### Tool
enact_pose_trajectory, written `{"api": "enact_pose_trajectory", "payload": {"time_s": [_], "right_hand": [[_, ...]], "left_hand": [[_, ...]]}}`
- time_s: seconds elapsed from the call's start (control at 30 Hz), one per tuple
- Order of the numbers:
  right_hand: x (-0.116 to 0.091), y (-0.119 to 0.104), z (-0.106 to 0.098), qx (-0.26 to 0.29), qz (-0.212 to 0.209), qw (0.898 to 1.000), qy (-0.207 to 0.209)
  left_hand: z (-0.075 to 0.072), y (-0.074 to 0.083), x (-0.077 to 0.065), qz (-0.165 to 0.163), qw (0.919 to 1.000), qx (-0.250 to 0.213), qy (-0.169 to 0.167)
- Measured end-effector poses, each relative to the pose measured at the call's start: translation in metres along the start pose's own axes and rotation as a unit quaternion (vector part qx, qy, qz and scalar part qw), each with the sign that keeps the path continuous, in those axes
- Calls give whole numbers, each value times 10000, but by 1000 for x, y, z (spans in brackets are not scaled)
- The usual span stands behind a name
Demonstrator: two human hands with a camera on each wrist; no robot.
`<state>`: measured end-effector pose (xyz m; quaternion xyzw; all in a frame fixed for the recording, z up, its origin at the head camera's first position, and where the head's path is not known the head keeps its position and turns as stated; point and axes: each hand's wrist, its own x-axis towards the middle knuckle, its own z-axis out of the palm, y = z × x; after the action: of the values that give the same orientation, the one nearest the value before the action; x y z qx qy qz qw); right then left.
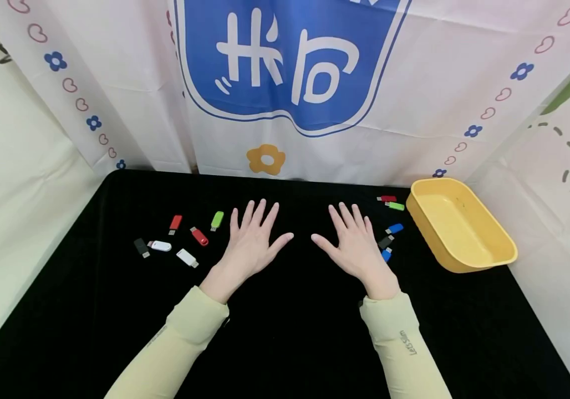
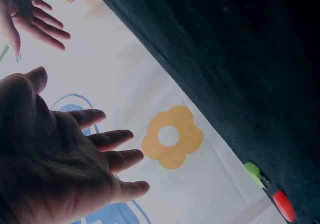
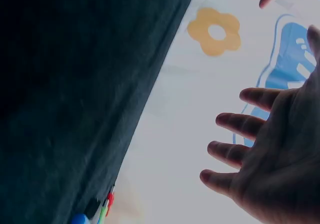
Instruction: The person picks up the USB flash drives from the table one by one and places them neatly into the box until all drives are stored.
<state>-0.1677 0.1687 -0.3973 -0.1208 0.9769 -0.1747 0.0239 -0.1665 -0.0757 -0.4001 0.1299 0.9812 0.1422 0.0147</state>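
My left hand [image 1: 250, 246] is held palm down above the black cloth, fingers straight and spread, holding nothing. To its left lie several USB sticks: a green one [image 1: 217, 220], two red ones, among them a red stick [image 1: 198, 236], two white ones, among them a white stick [image 1: 187, 258], and a black one [image 1: 141, 247]. My right hand [image 1: 357, 244] is spread the same way with nothing in it. Beside its outer edge are a blue USB stick [image 1: 394, 228], a black one [image 1: 386, 242] and a second blue one [image 1: 387, 254], partly hidden by the hand.
A yellow plastic basin [image 1: 444, 260] stands at the right edge of the black-covered table [image 1: 295, 343]. Near its far left corner lie a red USB stick [image 1: 387, 198] and a green one [image 1: 396, 206]. A white printed curtain [image 1: 140, 111] hangs behind the table.
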Motion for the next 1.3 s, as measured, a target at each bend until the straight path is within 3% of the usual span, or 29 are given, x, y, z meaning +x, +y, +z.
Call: {"api": "enact_pose_trajectory", "payload": {"time_s": [0.17,0.4,0.67,0.83,1.0,1.3], "right_hand": [[-3,12,-13,-35,94,9999,-11],[-19,44,-37,-153,-277,9992,254],[-50,89,-69,-16,93,9998,146],[-69,114,-80,-14,63,10000,1],[-86,145,-91,-323,22,9994,-147],[-112,194,-97,-815,-180,9964,176]], "left_hand": [[-2,9,3,165,9998,-14,89],[1,34,7,777,9950,40,626],[14,76,13,1460,9848,328,883],[22,104,16,1761,9794,506,849],[27,136,21,2070,9741,496,767],[38,192,28,2673,9563,705,954]]}}
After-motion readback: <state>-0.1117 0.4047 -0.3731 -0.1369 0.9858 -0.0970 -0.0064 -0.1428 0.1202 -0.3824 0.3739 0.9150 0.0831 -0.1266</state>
